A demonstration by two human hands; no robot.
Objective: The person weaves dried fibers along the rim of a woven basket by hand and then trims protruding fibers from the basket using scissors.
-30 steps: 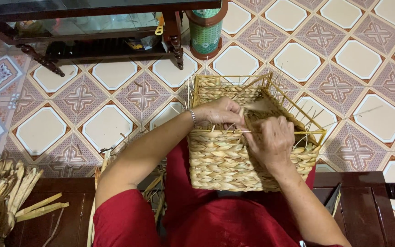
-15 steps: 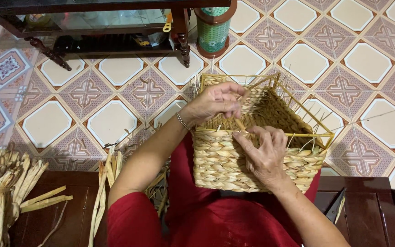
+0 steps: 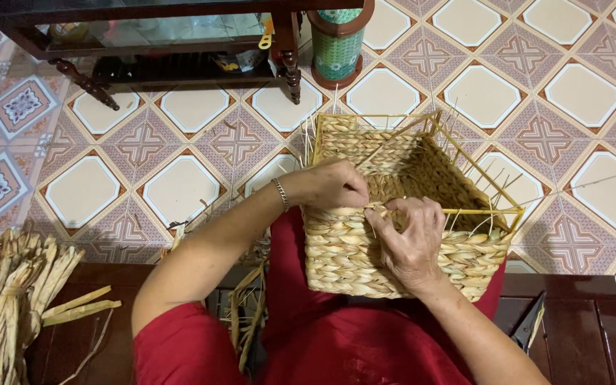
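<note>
While the woven basket (image 3: 401, 235) rests on the person's lap, the right hand (image 3: 411, 239) has slid down over its near wall, fingers curled and pinching a strand at the rim. The left hand (image 3: 333, 187) stays closed on the same rim edge, so weaving continues there; beyond stand the tiled floor (image 3: 180, 185) and a green cylinder (image 3: 336, 46).
</note>
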